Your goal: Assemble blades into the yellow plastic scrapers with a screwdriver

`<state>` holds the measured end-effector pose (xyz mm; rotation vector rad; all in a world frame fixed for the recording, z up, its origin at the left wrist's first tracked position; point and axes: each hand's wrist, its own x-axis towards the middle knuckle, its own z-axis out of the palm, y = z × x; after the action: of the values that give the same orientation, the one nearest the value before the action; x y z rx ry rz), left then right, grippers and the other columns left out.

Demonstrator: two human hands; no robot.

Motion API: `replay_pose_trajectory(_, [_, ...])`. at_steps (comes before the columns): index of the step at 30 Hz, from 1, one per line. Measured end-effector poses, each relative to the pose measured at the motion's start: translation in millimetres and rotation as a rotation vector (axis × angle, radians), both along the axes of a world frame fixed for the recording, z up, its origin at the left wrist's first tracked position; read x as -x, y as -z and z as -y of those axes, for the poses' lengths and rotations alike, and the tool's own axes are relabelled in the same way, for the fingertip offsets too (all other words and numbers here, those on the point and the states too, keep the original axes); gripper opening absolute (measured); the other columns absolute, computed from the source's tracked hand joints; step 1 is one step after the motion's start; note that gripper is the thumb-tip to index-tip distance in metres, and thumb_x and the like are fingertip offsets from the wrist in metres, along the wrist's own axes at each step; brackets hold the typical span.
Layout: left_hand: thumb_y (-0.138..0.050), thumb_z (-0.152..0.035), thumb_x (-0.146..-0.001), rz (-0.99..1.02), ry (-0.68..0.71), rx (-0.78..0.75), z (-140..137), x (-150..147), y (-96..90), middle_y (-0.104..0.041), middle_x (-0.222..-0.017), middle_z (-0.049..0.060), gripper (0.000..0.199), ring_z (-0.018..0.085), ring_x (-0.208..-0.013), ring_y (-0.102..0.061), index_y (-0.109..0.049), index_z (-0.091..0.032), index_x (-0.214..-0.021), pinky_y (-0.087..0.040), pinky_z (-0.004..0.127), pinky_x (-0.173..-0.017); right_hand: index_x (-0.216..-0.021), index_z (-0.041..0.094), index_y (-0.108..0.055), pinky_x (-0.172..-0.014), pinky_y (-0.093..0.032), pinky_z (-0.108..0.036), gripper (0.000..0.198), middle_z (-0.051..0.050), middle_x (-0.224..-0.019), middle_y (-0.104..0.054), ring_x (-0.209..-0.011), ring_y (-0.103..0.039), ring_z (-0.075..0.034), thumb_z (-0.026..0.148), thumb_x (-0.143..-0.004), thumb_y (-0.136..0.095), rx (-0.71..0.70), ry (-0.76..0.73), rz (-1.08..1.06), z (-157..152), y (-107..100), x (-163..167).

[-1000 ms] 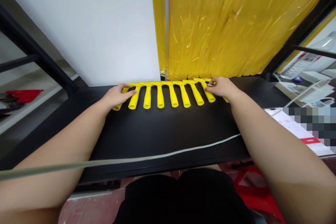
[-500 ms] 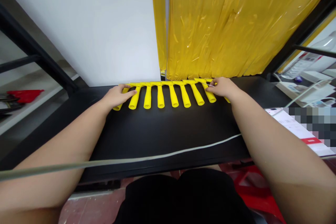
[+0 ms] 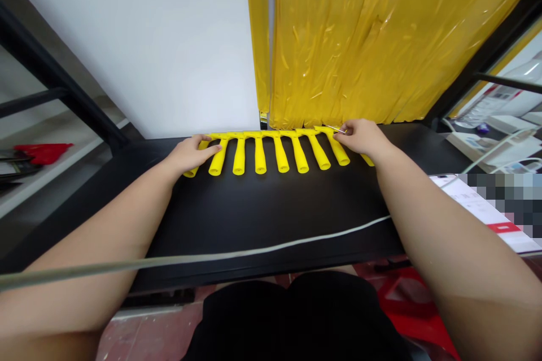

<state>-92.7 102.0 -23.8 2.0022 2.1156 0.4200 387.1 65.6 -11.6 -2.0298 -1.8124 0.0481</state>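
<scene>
Several yellow T-shaped plastic handles [image 3: 260, 155] lie side by side in a row at the back of the black tabletop. Their crossbars run along the far edge, and the round grips point toward me. At the row's left end my left hand [image 3: 192, 155] is closed over the outermost yellow handle [image 3: 191, 172], its thumb stretched across toward the neighbouring one. My right hand [image 3: 362, 138] is at the right end, with thumb and fingertips pinching a thin silvery strip [image 3: 337, 130] above the crossbars. It partly hides the last handle [image 3: 367, 160].
Behind the row stand a white panel [image 3: 169, 39] and a wrinkled yellow plastic sheet [image 3: 355, 39]. A pale cable [image 3: 275, 247] crosses the black tabletop [image 3: 262, 208] in front. To the right lie a phone [image 3: 478, 208] and white boxes; black frame bars flank both sides.
My right hand has risen slightly, and the thin strip now tilts up and away over the crossbars. My left hand and the row stay almost the same.
</scene>
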Motion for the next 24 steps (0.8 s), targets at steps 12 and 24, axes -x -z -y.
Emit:
replay_pose_trajectory(12, [-0.062,-0.076,-0.086,0.018,0.007,-0.017,-2.0,5.7,2.0,-0.068,-0.149,0.017,0.085,0.039,-0.136,-0.065,-0.061,-0.021,-0.151,-0.051,0.047,-0.116,-0.095,0.021,-0.079,-0.079,-0.053,-0.036,0.022,-0.011,-0.096,-0.08,-0.095,-0.073,-0.031,0.039,-0.082,-0.076,-0.027,0.116,-0.028,-8.6,5.1,-24.9])
replay_pose_trajectory(24, [-0.063,-0.076,-0.086,0.006,0.045,-0.016,1.5,4.4,0.1,-0.064,-0.154,0.018,0.085,0.042,-0.139,-0.062,-0.06,-0.022,-0.151,-0.049,0.053,-0.118,-0.094,0.022,-0.073,-0.074,-0.055,-0.033,0.025,-0.007,-0.095,-0.077,-0.083,-0.071,-0.024,0.031,-0.073,-0.083,0.168,0.218,-0.123,-22.7,24.4,-57.5])
